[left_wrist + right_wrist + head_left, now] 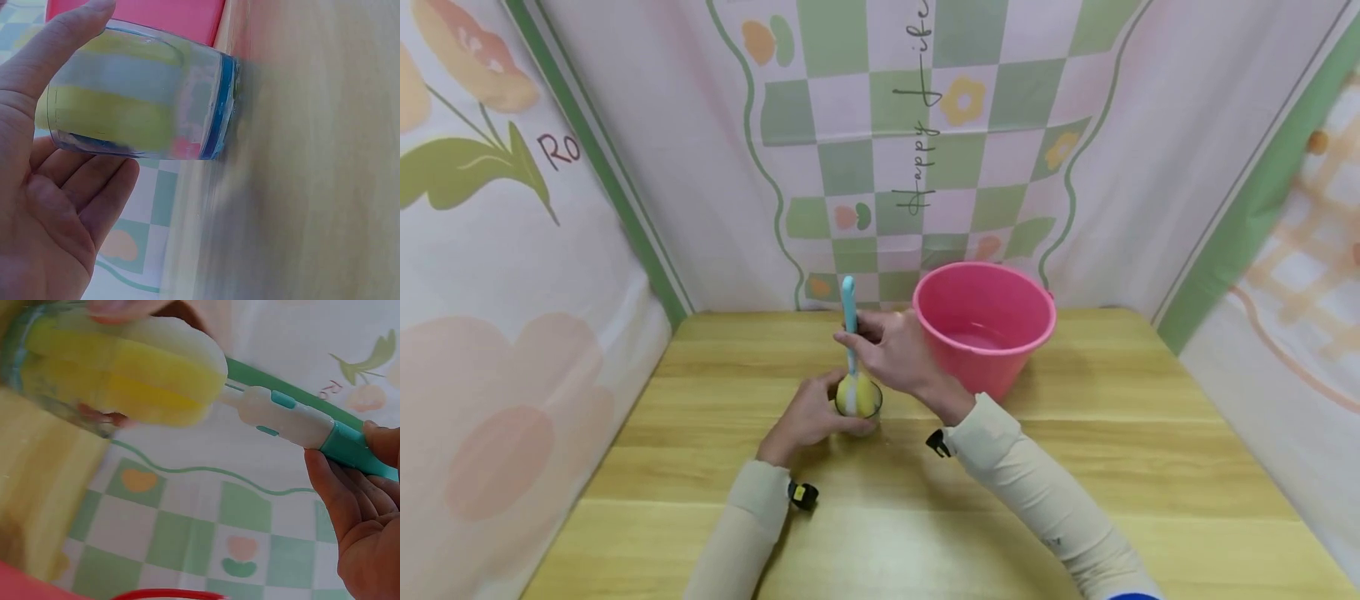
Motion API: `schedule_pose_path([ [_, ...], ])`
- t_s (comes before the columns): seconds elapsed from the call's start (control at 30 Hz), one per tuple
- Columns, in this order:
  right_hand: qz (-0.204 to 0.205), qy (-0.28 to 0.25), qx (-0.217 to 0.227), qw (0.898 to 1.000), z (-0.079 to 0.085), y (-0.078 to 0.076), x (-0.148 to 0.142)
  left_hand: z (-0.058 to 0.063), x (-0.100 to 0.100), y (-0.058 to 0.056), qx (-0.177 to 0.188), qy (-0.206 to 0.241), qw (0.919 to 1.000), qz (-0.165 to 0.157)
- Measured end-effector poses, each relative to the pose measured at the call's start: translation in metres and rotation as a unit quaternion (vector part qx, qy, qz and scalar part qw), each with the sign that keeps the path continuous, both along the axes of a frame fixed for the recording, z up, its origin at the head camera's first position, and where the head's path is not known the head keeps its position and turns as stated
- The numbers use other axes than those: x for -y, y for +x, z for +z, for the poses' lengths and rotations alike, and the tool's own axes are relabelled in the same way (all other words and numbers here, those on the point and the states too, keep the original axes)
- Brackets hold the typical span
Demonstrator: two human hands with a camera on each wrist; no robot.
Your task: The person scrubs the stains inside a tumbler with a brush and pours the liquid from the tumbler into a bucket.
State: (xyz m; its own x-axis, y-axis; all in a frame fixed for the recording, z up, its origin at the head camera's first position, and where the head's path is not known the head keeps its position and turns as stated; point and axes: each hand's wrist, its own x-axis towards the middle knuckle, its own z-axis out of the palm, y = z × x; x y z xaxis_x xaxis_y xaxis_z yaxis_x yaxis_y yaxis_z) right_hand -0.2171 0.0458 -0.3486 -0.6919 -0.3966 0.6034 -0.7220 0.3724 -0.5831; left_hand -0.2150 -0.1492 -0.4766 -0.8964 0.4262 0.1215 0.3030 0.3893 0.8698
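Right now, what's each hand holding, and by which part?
Left hand: the glass, around its upper sides. Right hand: the sponge brush, by its teal handle.

- A small cloth-walled booth (722, 233); what building holds it is unclear
- Back cloth (898, 171) printed with checks and "Happy Life"
- Flowered left cloth (497, 275), plaid-printed right cloth (1292, 283)
- Wood-grain table (1157, 475) between

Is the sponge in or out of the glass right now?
Partly in: the sponge shows through the glass, its top sticking out.
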Motion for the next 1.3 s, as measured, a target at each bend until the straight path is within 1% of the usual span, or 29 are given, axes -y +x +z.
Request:
schedule_pose_path([
  [0.13,0.017,-0.046,-0.031,0.998,0.017,0.0,-0.001,0.0,0.0,0.0,-0.003,0.0,1.0,0.005],
  [0.23,0.02,-0.072,-0.036,0.997,0.027,0.0,-0.002,0.002,0.0,0.001,-0.003,-0.002,0.9999,0.011],
  [0.3,0.018,-0.073,-0.034,0.997,0.028,0.0,-0.002,0.003,-0.001,0.001,-0.002,-0.004,0.9999,0.015],
  [0.4,0.019,-0.062,-0.018,0.998,0.02,0.0,0.0,0.003,-0.001,0.001,0.001,-0.003,0.9999,0.015],
  [0.5,0.011,-0.035,-0.009,0.999,0.004,-0.001,0.002,0.002,0.0,0.001,0.003,-0.002,0.9999,0.013],
  [0.57,0.003,-0.017,-0.007,1.0,-0.004,-0.002,0.002,0.001,0.0,0.0,0.007,-0.002,0.9999,0.014],
  [0.63,-0.003,-0.004,-0.014,1.0,-0.009,-0.003,0.002,0.001,0.0,0.001,0.011,-0.004,0.9998,0.016],
  [0.73,0.004,-0.013,-0.022,1.0,-0.008,-0.005,0.002,0.0,0.0,0.001,0.012,-0.004,0.9998,0.018],
  [0.9,0.024,-0.074,-0.03,0.997,0.011,-0.006,-0.002,-0.001,0.0,0.0,0.007,0.0,0.9998,0.017],
  [1.0,0.029,-0.089,-0.028,0.995,0.017,-0.005,-0.003,0.0,0.0,0.0,0.01,0.002,0.9998,0.018],
  [1.1,0.027,-0.075,-0.024,0.997,0.012,-0.005,-0.003,0.0,0.0,-0.001,0.01,-0.002,0.9998,0.019],
  [1.3,0.005,-0.012,-0.035,0.999,-0.011,-0.006,-0.003,-0.001,0.0,-0.002,0.015,-0.01,0.9997,0.019],
])
